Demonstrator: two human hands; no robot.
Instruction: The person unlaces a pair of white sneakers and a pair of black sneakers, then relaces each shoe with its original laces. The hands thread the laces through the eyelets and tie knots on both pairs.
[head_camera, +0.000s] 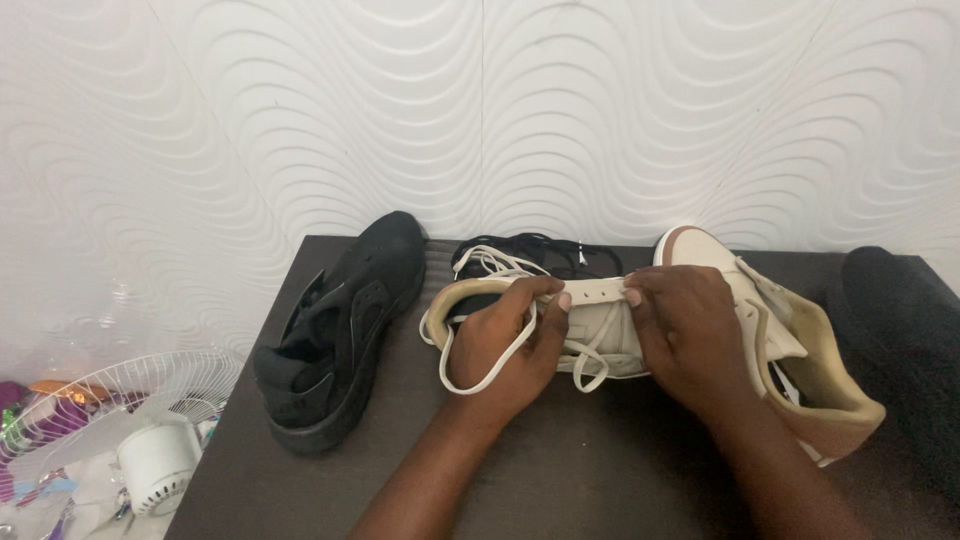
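- The light is soft, even and fairly bright, and seems to come from above and in front.
- The white wall (480, 110) in the upper half of the frame is close to washed out, its wavy relief showing only as faint grey shading.
- The dark table (600, 470) gives back a dull sheen and carries weak, blurred shadows.
- The black shoe (340, 330) left of centre loses detail in its darkest parts.
- Focus is a little soft throughout, with mild stretching towards the corners.
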